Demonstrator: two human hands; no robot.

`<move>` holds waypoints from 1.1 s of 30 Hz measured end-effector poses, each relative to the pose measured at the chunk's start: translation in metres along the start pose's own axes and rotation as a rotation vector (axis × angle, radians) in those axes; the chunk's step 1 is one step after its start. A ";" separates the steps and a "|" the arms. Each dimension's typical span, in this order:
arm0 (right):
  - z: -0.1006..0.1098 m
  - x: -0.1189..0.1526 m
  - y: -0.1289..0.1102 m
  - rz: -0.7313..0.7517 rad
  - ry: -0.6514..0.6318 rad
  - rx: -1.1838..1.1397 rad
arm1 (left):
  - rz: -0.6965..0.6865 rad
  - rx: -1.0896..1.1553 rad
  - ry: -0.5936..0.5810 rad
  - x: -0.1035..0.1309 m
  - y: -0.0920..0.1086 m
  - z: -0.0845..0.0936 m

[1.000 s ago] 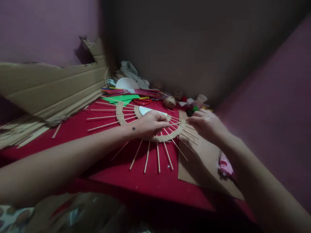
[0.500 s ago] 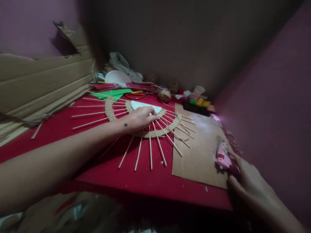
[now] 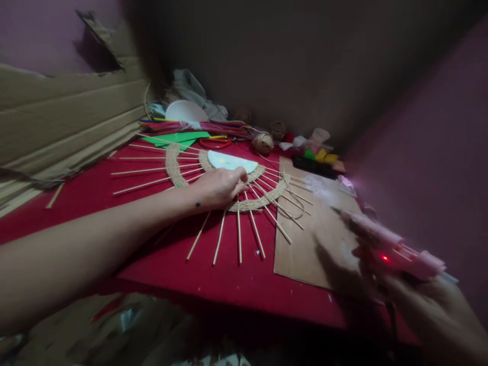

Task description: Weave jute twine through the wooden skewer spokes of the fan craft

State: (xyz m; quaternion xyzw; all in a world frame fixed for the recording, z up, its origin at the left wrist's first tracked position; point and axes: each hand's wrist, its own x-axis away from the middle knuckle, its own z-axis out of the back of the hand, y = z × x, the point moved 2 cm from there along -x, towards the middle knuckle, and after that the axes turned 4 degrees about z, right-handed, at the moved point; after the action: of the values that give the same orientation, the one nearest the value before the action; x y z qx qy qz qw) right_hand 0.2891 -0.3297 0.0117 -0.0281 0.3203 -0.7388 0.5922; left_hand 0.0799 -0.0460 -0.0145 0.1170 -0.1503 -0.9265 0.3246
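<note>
On the red cloth lies a half-round piece of thin sticks fanned out like rays, with a woven twine outer band point(image 3: 251, 204) and a narrower twine inner band point(image 3: 206, 161). A pale half-circle point(image 3: 232, 161) sits at its centre. My left hand point(image 3: 224, 185) reaches across the piece, thumb and fingers pinched together at the inner band's lower edge; what they hold is hidden. At the right, my right hand point(image 3: 430, 300) is wrapped round a pink glue gun point(image 3: 381, 236) with a red light glowing. Its nozzle points left, raised over the brown board.
The brown board point(image 3: 301, 254) lies under the right-hand stick ends. Behind are a twine ball point(image 3: 263, 143), red-handled scissors point(image 3: 215, 144), green sheets point(image 3: 175, 138) and a black tray point(image 3: 314, 166). Cardboard point(image 3: 68, 112) leans at left; a wall point(image 3: 438, 168) closes the right side.
My right hand has lifted the glue gun off the board and turned it, so its nozzle now points left. My left hand stays at the inner band. The view has shifted slightly.
</note>
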 end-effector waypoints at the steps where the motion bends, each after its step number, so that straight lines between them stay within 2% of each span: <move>1: -0.004 -0.006 -0.013 0.019 -0.091 -0.156 | -0.004 -0.029 0.005 0.000 -0.001 -0.001; 3: -0.016 -0.020 -0.035 0.067 -0.281 -0.345 | 0.001 -0.049 0.007 0.000 -0.001 -0.002; 6: -0.035 -0.043 -0.053 0.125 -0.375 -0.363 | 0.015 -0.027 0.005 -0.001 -0.001 -0.002; 9: -0.050 -0.060 -0.064 0.195 -0.376 -0.363 | 0.028 -0.040 -0.005 -0.001 0.000 -0.002; 13: -0.059 -0.072 -0.075 0.256 -0.358 -0.286 | 0.039 -0.049 -0.020 -0.002 -0.001 -0.004; 19: -0.062 -0.071 -0.077 0.290 -0.316 -0.151 | 0.030 -0.101 -0.012 -0.002 -0.003 -0.007; 26: -0.068 -0.072 -0.076 0.271 -0.361 -0.186 | 0.035 -0.118 -0.024 -0.001 0.000 -0.006; 33: -0.070 -0.072 -0.077 0.257 -0.354 -0.188 | 0.045 -0.097 -0.019 -0.001 0.001 -0.006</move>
State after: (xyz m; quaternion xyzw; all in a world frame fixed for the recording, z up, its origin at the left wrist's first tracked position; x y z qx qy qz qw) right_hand 0.2154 -0.2275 0.0193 -0.1709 0.2798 -0.6079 0.7232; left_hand 0.0826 -0.0473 -0.0199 0.0891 -0.1106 -0.9263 0.3491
